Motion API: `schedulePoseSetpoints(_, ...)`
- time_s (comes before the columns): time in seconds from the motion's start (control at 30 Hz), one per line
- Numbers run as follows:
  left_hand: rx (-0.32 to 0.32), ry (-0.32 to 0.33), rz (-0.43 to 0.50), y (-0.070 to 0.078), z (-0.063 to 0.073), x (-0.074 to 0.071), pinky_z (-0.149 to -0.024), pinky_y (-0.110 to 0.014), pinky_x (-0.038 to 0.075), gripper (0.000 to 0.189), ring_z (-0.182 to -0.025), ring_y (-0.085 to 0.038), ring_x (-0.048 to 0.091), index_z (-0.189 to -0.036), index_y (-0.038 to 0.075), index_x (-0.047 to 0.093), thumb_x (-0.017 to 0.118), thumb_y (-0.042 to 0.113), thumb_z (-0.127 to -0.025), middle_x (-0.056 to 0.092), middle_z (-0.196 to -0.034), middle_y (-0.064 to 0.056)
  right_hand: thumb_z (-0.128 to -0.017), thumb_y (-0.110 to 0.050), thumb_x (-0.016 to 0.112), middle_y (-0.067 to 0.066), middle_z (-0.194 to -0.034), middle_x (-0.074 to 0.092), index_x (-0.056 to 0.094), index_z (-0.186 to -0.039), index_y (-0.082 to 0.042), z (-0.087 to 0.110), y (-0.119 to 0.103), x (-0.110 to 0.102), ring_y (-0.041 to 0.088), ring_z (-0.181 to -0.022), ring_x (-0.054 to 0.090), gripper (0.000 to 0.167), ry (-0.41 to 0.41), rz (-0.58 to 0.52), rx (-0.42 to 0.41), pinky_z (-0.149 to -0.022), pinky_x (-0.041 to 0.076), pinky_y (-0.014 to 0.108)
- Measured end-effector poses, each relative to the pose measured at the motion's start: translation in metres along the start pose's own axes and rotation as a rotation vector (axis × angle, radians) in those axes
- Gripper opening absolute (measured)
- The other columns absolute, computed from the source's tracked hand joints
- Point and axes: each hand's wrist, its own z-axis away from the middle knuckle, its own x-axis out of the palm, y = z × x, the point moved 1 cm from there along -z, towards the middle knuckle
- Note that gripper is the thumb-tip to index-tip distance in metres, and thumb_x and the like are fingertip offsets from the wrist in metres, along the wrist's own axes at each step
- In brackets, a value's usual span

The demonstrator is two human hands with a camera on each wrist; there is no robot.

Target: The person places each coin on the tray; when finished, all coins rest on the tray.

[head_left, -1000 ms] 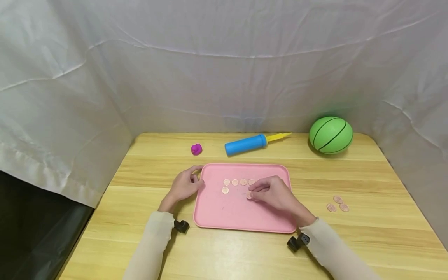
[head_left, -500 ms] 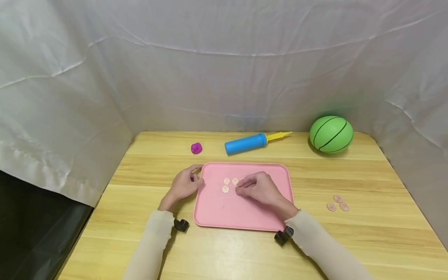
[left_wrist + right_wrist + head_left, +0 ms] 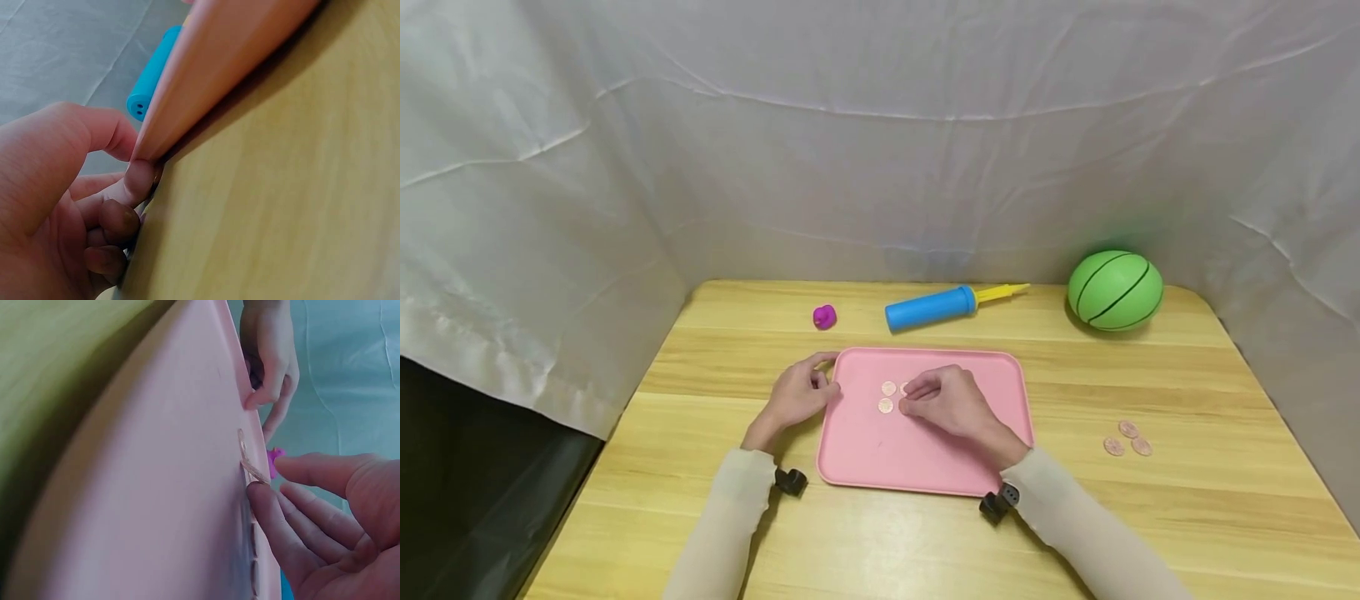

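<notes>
1. Right hand [image 3: 951,404]: pinched one tilted coin [image 3: 254,472] above the pink tray [image 3: 917,458].
2. Left hand [image 3: 796,393]: pinched the tray's left rim.
3. Step, seemingly: arranging coins; next move called for lowering it without nudging neighbouring coins [image 3: 886,406].
4. Surface [image 3: 1210,500]: bore three loose coins [image 3: 1128,428], right; purple toy [image 3: 824,317], blue pump [image 3: 931,308], green ball [image 3: 1115,290] behind, unobstructing.

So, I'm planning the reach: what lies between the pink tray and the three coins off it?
Head view: only bare tabletop between the tray and those coins.

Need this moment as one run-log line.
left hand: grips pink tray, left side | right hand: holds tilted coin inside tray | three coins: right of tray
</notes>
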Motion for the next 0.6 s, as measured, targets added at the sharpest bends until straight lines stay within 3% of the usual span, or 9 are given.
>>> schedulePoseSetpoints(0.23, -0.010, -0.003, -0.009, 0.001, -0.001, 0.000, -0.063, -0.026, 0.039, 0.060, -0.058, -0.011, 0.051, -0.153, 0.010, 0.061, 0.072, 0.016, -0.095, 0.063, -0.068, 0.004, -0.089, -0.008, 0.085, 0.008, -0.102, 0.085, 0.083, -0.110, -0.004, 0.008, -0.004, -0.012, 0.017, -0.091, 0.081, 0.021, 0.007, -0.009, -0.009, -0.079, 0.064, 0.027)
schedulePoseSetpoints(0.6, -0.012, 0.001, -0.020, 0.001, -0.001, 0.001, -0.066, -0.027, 0.040, 0.059, -0.059, -0.012, 0.051, -0.152, 0.009, 0.062, 0.072, 0.016, -0.095, 0.064, -0.068, 0.003, -0.090, -0.011, 0.087, 0.007, -0.104, 0.084, 0.083, -0.113, -0.005, 0.026, 0.004, -0.038, 0.018, -0.094, 0.080, 0.025, 0.025, -0.006, -0.005, -0.082, 0.064, 0.027)
